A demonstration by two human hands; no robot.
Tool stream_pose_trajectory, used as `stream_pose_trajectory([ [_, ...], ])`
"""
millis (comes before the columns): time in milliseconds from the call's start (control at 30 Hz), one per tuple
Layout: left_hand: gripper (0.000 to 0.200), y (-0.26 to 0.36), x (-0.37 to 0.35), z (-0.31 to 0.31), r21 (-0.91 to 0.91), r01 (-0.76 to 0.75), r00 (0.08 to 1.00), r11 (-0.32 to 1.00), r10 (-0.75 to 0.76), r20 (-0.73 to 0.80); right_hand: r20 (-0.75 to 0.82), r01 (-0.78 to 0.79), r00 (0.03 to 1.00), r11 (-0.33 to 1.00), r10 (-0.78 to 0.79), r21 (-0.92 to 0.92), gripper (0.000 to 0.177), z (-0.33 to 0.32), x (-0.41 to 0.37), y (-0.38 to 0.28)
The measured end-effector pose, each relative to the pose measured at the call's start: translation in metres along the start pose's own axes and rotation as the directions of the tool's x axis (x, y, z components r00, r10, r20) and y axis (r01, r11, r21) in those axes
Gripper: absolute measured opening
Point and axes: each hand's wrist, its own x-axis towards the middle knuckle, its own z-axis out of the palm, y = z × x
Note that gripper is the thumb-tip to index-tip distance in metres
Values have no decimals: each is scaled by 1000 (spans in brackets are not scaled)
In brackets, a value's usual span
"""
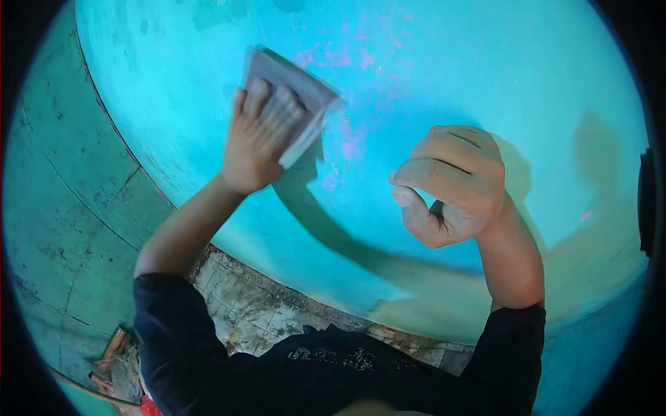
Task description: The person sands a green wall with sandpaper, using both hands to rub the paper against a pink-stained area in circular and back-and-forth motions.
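My left hand (263,142) lies with its fingers spread over a folded grey-brown sheet (297,78) with a pale edge, held against the turquoise wall (416,291). Both the fingers and the sheet are blurred by motion. The sheet looks like folded sandpaper, though its surface is not clear. To the right, my right hand (454,184) is curled in front of the wall, thumb tip close to the index finger. Nothing shows in the ring they form. Pinkish worn patches mark the wall between the two hands.
A darker green wall (69,180) with cracks stands on the left. Dirty tiled floor (243,298) shows below. Some brownish debris (113,350) and a red item (149,406) lie at the lower left. A dark object (646,202) sits at the right edge.
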Motion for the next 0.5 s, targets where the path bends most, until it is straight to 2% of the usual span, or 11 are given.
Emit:
stream_pose_trajectory([
  [67,47,11,-31,2,-81,-382,892,921,390,227,24,17,1000,1000,-18,21,3,1,0,0],
  [100,48,16,-33,-1,-92,-469,836,878,475,276,19,15,1000,1000,-15,11,3,1,0,-1],
  [133,48,8,-26,-3,-78,-470,837,879,472,278,8,13,1000,1000,-13,-3,2,2,2,0],
  [200,51,-13,-6,-10,60,-246,958,967,233,168,4,19,1000,1000,-19,3,2,1,3,1],
  [233,54,-17,2,-10,36,8,999,999,-6,-43,-1,14,1000,1000,-14,-2,2,2,3,0],
  [267,58,-15,2,-2,59,136,983,989,-127,-135,-11,4,1000,1000,-4,-3,2,2,2,0],
  [333,53,6,-24,4,55,-201,970,978,191,148,28,15,1000,1000,-15,-1,2,1,1,0],
  [367,48,23,-34,3,-84,-390,891,917,399,218,11,14,1000,1000,-13,-9,3,3,1,-1],
  [400,45,36,-42,-5,-184,-471,779,863,505,373,12,24,1000,1000,-24,-13,3,2,2,0],
  [467,50,20,-32,0,-49,-459,846,887,453,280,1,12,1000,1000,-12,-10,2,1,4,0],
  [500,49,6,-16,-3,25,-291,943,956,282,175,3,5,1000,1000,-5,-4,2,2,3,0],
])
